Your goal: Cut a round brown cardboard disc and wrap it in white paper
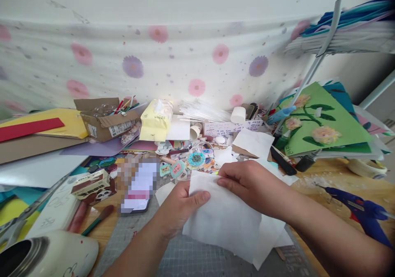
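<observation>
Both my hands hold a white sheet of paper [225, 223] above a grey cutting mat [191, 260]. My left hand [179, 207] grips the sheet's left edge, thumb on top. My right hand [247, 182] pinches its upper edge, fingers curled over the fold. More white paper lies under the sheet at the right.
A blue glue gun [361, 211] lies at the right. A phone [137, 186] and a small panda box [92, 184] sit to the left, with a white mug [52, 254] at bottom left. Behind are stickers, a yellow tissue pack [156, 122], a cardboard box [106, 118] and green flower cards [321, 120].
</observation>
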Motion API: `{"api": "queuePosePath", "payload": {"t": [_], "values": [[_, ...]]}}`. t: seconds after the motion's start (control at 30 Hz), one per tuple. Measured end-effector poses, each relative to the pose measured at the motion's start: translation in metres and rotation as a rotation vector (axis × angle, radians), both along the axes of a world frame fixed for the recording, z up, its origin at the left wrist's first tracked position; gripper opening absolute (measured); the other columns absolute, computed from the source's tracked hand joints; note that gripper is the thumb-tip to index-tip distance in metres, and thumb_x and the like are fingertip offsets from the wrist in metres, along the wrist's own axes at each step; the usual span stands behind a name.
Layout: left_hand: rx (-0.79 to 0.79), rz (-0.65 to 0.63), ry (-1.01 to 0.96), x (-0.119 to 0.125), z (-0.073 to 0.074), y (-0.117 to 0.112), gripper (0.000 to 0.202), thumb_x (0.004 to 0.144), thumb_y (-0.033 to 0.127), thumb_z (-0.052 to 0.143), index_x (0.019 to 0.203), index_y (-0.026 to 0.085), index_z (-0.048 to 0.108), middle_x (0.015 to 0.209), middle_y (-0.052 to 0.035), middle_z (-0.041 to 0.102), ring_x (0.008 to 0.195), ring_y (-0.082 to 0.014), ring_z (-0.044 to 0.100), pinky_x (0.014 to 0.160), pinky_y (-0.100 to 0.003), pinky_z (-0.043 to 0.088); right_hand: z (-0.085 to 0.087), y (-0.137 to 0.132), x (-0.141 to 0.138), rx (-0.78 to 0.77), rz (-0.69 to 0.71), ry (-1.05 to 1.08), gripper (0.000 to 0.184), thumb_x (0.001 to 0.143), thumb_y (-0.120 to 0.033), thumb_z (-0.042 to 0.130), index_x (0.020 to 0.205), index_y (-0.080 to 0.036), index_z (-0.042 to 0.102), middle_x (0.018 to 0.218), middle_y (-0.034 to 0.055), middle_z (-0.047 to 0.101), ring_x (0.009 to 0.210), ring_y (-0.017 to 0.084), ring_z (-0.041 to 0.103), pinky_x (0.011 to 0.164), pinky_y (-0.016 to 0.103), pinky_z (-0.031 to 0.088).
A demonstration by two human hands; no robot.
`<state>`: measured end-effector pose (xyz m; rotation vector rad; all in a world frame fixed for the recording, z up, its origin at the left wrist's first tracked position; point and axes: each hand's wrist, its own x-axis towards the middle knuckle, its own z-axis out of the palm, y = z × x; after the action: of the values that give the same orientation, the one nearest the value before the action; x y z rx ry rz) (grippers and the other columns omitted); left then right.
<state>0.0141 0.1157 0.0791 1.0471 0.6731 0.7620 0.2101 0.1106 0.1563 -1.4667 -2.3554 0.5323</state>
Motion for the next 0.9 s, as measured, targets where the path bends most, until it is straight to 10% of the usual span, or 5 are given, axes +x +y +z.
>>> {"api": "queuePosePath", "payload": {"t": [0.57, 0.9], "values": [[0.131, 0.223, 0.159, 0.002, -0.003, 0.001, 0.032, 0.079, 0.034, 0.068, 0.107, 0.019, 0.072, 0.103, -0.0072, 0.075, 0.088, -0.0253, 0.069, 0.078, -0.033, 0.053, 0.001, 0.005, 0.044, 0.036, -0.152, 0.144, 0.012, 0.081, -0.029, 0.061, 0.076, -0.021, 0.067, 0.064, -0.0021, 0.064, 0.059, 0.013, 0.056, 0.054, 0.023, 0.037], [-0.082, 0.695, -0.121, 0.016, 0.008, 0.008, 0.039, 0.073, 0.029, 0.075, 0.111, 0.021, 0.068, 0.103, -0.0047, 0.075, 0.102, -0.0249, 0.067, 0.087, -0.034, 0.056, -0.095, 0.003, 0.076, -0.051, -0.469, -0.179, 0.027, 0.083, -0.03, 0.059, 0.105, -0.018, 0.068, 0.1, 0.0096, 0.071, 0.085, 0.023, 0.064, 0.069, 0.03, 0.041]]}}
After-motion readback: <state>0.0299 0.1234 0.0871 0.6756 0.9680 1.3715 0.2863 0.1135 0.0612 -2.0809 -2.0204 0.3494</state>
